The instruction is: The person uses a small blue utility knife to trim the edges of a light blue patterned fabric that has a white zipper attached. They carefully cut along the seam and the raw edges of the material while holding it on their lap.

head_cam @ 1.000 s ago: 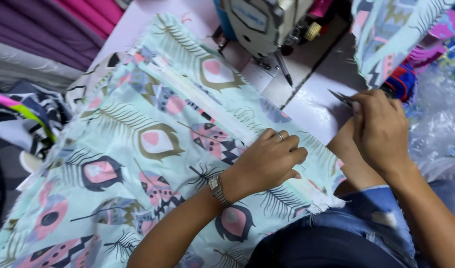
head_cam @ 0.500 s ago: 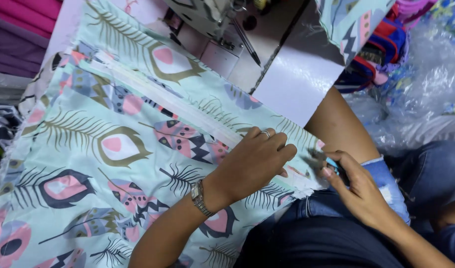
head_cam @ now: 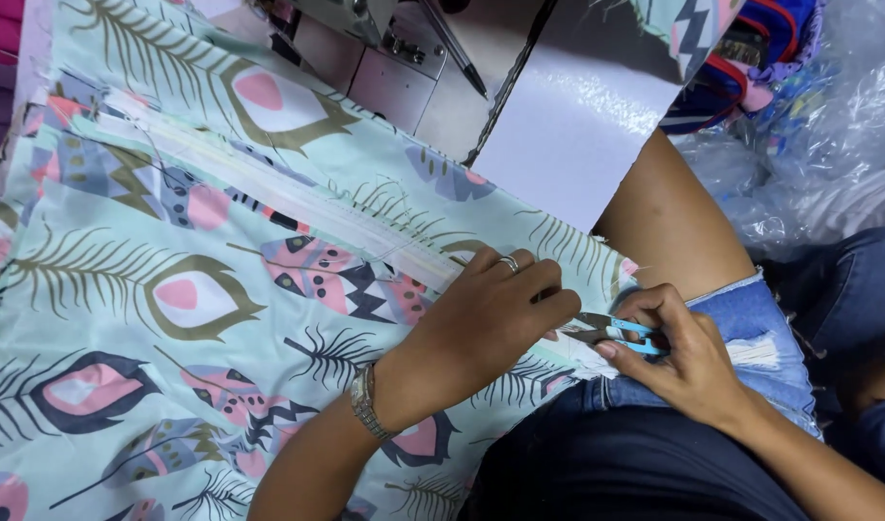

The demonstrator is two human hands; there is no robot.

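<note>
A mint-green fabric [head_cam: 153, 289] printed with pink and brown feathers is spread over the sewing table and down to my lap. A white zipper strip [head_cam: 298, 207] runs diagonally across it. My left hand [head_cam: 481, 323], with a ring and a metal wristwatch, presses flat on the fabric near its lower right edge. My right hand [head_cam: 679, 352] grips small blue thread snips [head_cam: 621, 333], their blades pointing left at the fabric edge just below my left fingertips.
The sewing machine head and needle [head_cam: 442, 39] sit at the top centre above the white table surface [head_cam: 577, 125]. Clear plastic bags [head_cam: 828, 145] and more coloured cloth [head_cam: 751, 58] lie at the right. My bare knee and denim shorts [head_cam: 751, 338] are below the table edge.
My right hand came down from beside the machine to the fabric's lower right edge with the snips. The view has closed in. My left hand stays pressed on the fabric.
</note>
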